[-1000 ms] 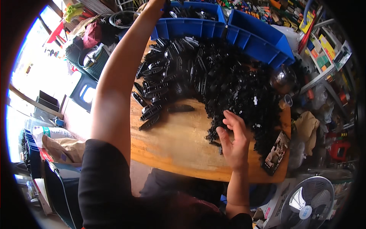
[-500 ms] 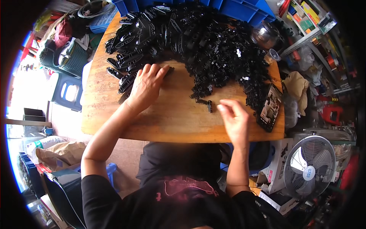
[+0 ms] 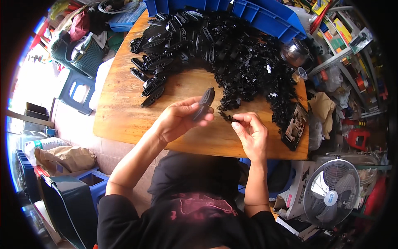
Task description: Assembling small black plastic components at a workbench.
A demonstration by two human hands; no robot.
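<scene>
My left hand [image 3: 176,120] is raised over the near part of the wooden table [image 3: 124,116]. Its fingers are closed around a long, pointed-oval black plastic piece [image 3: 204,103], which tilts up and away from me. To its right, my right hand [image 3: 253,135] pinches a small black plastic part [image 3: 226,117] between thumb and fingertips. Further off lies a heap of small black plastic parts [image 3: 253,66]. Longer oval black pieces [image 3: 159,62] are piled at its left, with a few loose ones along the near edge.
A phone [image 3: 295,126] lies at the table's right edge. Blue plastic crates [image 3: 269,18] stand behind the heap, with a glass jar [image 3: 295,50] at the right. A fan [image 3: 331,193] is on the right below table height; a blue-grey stool [image 3: 76,91] is on the left.
My left hand has come back from the oval pile, bringing a long black piece toward the middle. My right hand has closed on the small part that lay on the table.
</scene>
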